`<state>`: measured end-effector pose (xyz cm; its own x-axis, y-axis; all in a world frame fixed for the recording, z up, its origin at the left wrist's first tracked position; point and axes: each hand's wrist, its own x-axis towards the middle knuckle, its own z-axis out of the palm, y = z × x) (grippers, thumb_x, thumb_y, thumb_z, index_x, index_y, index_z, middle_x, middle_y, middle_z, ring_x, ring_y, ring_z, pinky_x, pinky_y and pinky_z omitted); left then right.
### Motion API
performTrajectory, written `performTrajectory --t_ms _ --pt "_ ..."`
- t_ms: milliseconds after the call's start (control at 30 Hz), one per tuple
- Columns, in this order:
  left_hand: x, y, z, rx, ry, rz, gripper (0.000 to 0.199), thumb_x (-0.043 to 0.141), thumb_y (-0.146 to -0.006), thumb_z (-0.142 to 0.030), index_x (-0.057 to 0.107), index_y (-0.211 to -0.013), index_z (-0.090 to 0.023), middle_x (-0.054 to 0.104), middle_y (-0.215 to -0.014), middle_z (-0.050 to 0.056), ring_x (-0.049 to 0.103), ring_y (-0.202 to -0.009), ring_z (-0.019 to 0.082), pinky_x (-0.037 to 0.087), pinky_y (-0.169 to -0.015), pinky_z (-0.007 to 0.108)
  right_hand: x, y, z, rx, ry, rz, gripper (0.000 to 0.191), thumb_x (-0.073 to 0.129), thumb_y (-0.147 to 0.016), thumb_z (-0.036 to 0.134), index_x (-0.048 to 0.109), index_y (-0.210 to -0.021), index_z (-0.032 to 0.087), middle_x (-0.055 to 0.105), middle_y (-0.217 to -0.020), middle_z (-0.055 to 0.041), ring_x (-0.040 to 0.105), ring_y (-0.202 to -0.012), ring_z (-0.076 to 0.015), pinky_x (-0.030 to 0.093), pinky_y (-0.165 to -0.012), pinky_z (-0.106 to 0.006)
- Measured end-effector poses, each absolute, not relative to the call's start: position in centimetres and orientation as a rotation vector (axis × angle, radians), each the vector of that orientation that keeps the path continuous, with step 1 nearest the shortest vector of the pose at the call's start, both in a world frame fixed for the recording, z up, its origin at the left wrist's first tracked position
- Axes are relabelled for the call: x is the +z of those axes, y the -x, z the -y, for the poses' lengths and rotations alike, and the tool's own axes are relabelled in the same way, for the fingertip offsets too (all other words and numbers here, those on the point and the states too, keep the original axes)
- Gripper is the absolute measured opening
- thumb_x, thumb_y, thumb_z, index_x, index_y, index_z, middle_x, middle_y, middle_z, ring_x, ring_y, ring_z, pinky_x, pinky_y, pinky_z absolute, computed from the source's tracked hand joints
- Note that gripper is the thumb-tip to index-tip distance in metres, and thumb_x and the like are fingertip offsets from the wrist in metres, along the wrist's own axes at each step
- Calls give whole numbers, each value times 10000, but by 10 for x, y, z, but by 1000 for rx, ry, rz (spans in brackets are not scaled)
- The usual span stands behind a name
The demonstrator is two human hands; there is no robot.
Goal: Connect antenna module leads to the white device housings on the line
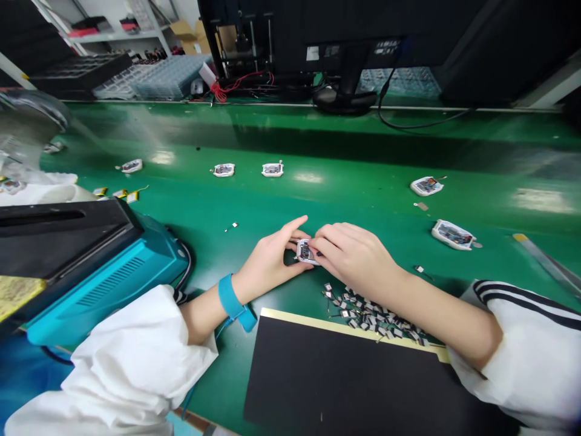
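Through the head camera I'm looking down on a long green work mat, where the person's hands are working together near its middle. The left hand and the right hand are closing from either side on a small white-framed circuit module, pinching it between them just above the mat. The right hand's fingers are covering part of the module, and I can't make out exactly what they are doing there.

A blue wrist strap is circling the left wrist, with its lead trailing down toward the mat. Just below the hands, a heap of tiny wired connectors is lying beside the cream edge of a black board. A teal bench machine with a black top is standing to the left, and the person's white sleeves are entering from the bottom corners, the right one carrying black stripes.

Farther along the mat, I'm seeing more white-framed modules lying apart, including one straight ahead and another off to the right. Beyond them, a monitor stand is rising at the mat's far edge, with tangled red wires and stacked grey trays to its left.
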<state>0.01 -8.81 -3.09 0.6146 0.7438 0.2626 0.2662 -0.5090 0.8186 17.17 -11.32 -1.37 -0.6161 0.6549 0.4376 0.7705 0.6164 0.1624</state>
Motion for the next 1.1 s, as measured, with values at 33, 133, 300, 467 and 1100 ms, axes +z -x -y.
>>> performTrajectory --t_ms 33,133,300,467,1100 --pt "-30 0 88 792 -2053 -791 654 630 -675 -165 298 -1239 -191 572 -999 38 575 -808 95 493 -783 218 -14 -172 112 -516 1106 2498 140 485 -777 182 566 -669 144 537 -639 -27 447 -587 -134 354 -556 -262" --pt "-28 0 89 787 -2048 -771 656 643 -662 -167 309 -1226 -182 581 -982 35 577 -777 85 497 -769 204 -17 -173 110 -516 1021 2453 189 466 -797 208 559 -645 145 539 -623 -27 429 -568 -125 357 -547 -258" --pt "-28 -2 91 790 -2064 -770 653 651 -661 -191 311 -1218 -163 586 -967 39 579 -803 91 500 -771 203 -22 -174 107 -121 977 2359 173 452 -817 222 557 -707 141 556 -669 -30 485 -637 -108 413 -600 -221" --pt "-28 -3 93 845 -2098 -848 608 645 -665 -189 333 -1187 -175 592 -970 32 581 -768 91 506 -748 220 -19 -174 111 -10 1001 2339 183 393 -824 111 574 -802 131 597 -761 -44 536 -724 -113 449 -649 -221" --pt "-31 -5 93 828 -1858 -911 500 683 -589 -122 444 -1028 -148 614 -883 32 604 -786 123 512 -757 249 -30 -172 101 368 1065 2194 114 499 -780 172 566 -697 133 524 -716 -34 483 -661 -97 407 -588 -221"
